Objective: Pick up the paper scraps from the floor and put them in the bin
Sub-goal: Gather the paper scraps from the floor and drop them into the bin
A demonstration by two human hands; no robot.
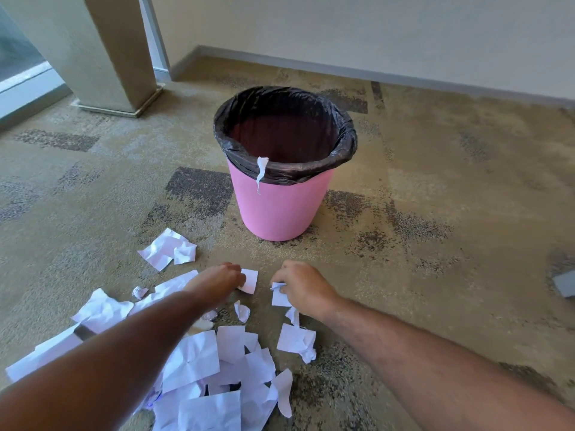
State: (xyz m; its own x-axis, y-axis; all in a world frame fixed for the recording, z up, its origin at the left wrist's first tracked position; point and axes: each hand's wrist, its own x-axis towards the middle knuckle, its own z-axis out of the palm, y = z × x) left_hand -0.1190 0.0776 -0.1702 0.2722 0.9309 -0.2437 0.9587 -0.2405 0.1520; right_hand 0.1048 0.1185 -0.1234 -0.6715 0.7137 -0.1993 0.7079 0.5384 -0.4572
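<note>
A pink bin (280, 206) with a black liner stands on the carpet ahead of me, and a thin paper strip (261, 172) hangs over its front rim. Many white paper scraps (199, 362) lie on the floor at the lower left, with two more (168, 250) further out. My left hand (217, 283) rests low on the floor, fingers pinching a small square scrap (250, 280). My right hand (303, 287) is closed on a crumpled scrap (279, 295) just to the right. Both hands sit a short way in front of the bin.
A square pillar (118, 57) stands at the back left beside a glass pane. A wall with a grey skirting board (373, 73) runs behind the bin. A grey object (564, 283) lies at the right edge. Patterned carpet stretches to the right.
</note>
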